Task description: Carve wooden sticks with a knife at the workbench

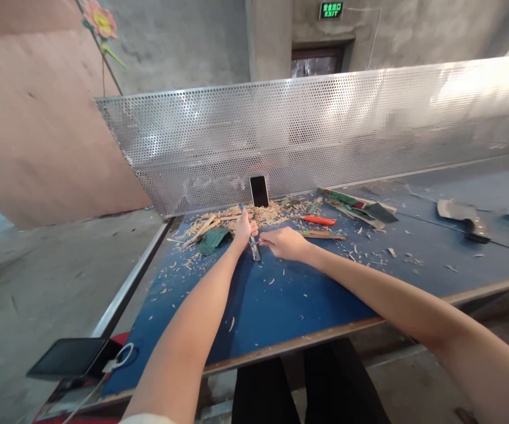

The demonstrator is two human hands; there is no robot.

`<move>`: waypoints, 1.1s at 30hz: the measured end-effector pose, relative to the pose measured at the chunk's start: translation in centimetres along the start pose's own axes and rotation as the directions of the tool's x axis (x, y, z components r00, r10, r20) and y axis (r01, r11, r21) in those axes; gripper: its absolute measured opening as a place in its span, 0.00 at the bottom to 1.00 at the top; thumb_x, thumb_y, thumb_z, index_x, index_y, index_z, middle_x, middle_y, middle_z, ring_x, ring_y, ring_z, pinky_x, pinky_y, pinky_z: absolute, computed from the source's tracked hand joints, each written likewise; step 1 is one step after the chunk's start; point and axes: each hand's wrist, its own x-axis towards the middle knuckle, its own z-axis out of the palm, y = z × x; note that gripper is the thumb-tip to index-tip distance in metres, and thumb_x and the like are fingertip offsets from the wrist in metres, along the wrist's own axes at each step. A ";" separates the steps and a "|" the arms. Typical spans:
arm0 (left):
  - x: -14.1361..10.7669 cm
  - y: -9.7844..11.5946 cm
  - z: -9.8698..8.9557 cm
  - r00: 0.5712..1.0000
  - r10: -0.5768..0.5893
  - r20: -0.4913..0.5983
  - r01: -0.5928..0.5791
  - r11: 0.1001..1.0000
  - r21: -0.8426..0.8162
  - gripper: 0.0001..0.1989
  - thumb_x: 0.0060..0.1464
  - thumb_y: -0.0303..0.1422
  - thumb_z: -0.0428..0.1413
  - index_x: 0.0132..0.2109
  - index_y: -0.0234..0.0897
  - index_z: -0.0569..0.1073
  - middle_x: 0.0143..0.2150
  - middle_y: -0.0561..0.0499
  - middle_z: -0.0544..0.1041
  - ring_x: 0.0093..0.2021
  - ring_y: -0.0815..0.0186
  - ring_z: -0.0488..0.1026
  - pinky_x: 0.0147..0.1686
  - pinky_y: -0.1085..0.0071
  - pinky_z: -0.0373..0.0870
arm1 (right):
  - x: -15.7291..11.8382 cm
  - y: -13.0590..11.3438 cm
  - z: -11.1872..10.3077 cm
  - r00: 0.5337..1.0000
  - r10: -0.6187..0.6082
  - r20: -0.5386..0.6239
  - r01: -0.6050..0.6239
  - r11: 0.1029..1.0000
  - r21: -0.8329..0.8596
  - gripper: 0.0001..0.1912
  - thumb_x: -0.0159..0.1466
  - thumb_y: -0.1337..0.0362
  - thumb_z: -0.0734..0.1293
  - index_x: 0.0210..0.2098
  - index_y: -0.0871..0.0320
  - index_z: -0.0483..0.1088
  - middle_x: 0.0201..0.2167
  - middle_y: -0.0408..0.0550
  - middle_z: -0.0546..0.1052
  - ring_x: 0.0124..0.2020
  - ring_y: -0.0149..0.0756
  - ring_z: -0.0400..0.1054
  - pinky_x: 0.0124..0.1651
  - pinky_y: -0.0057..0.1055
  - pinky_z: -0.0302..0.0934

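Note:
My left hand (244,228) is closed around a narrow, stick-like piece (255,249) with blue and pale patches. Its lower end slants down toward the blue tabletop (276,312), and a bluish tip shows above the fist. Just to the right, my right hand (283,242) has its fingers pinched together close beside that piece. Whatever the pinch holds, if anything, is too small to make out. Wood shavings (276,215) lie heaped beyond both hands. A crumpled dark green sheet (214,240) rests left of my left hand.
A phone (259,191) leans upright by the perforated metal screen (219,141). Right of my hands lie an orange-handled tool (319,220), green-coated strips (355,203) and a curled brownish-grey piece (461,215). A dark tablet-like device (66,358) with a white cable sits at the table's left corner.

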 end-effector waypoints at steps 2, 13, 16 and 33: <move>-0.2 0.0 0.3 0.998 0.036 -0.051 -0.034 0.999 0.039 0.24 0.70 0.57 0.52 0.36 0.43 0.58 0.19 0.65 0.48 0.13 0.75 0.47 0.16 0.76 0.42 | 0.2 -0.2 0.5 0.999 -0.003 0.041 0.004 1.000 -0.013 0.15 0.78 0.59 0.61 0.48 0.55 0.79 0.41 0.51 0.84 0.36 0.38 0.74 0.35 0.31 0.50; -0.7 0.6 1.0 0.993 0.070 -0.097 -0.064 0.996 0.065 0.26 0.70 0.58 0.50 0.35 0.43 0.57 0.19 0.64 0.47 0.13 0.74 0.46 0.15 0.76 0.41 | -1.3 -1.8 -0.6 0.985 -0.033 0.170 0.042 0.998 -0.049 0.13 0.77 0.60 0.61 0.49 0.53 0.78 0.37 0.51 0.84 0.36 0.40 0.76 0.35 0.31 0.51; -0.9 0.7 1.0 0.988 0.075 -0.135 -0.068 0.996 0.056 0.25 0.70 0.57 0.50 0.34 0.43 0.57 0.19 0.64 0.47 0.13 0.73 0.45 0.15 0.76 0.40 | -1.6 -1.6 -0.7 0.996 -0.020 0.085 0.025 0.998 -0.055 0.15 0.78 0.60 0.59 0.49 0.55 0.77 0.39 0.52 0.85 0.36 0.40 0.76 0.35 0.32 0.51; -0.4 0.2 1.0 0.975 0.154 -0.159 -0.125 0.976 0.179 0.27 0.67 0.61 0.51 0.34 0.44 0.57 0.18 0.63 0.48 0.14 0.73 0.45 0.15 0.74 0.42 | -1.4 -1.1 -0.9 0.986 -0.072 0.149 0.081 0.995 -0.058 0.14 0.77 0.61 0.59 0.47 0.55 0.77 0.37 0.52 0.84 0.36 0.40 0.75 0.36 0.32 0.50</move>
